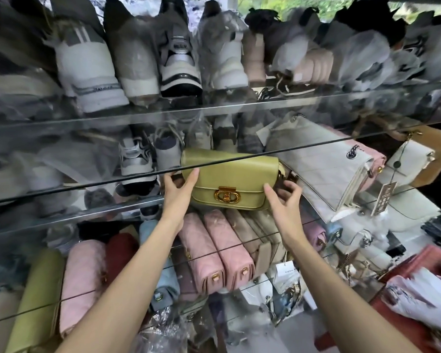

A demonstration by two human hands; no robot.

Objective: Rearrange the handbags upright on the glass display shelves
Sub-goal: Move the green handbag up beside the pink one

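Note:
An olive-green handbag (229, 178) with a gold clasp stands upright on the middle glass shelf (127, 203), its flap facing me. My left hand (180, 191) grips its left end, thumb and fingers around the corner. My right hand (284, 200) holds its right end, fingers curled behind the bag's side. To the right a white quilted handbag (323, 169) lies tilted on its side, with a pink bag (372, 159) behind it and a cream bag (410, 159) beyond.
Wrapped sneakers (87, 72) fill the top shelf (214, 108) and the left of the middle shelf. Below, two pink quilted bags (222, 253), a light blue bag (163, 284), a green bag (36, 294) and a red bag (418, 263) crowd the lower shelf.

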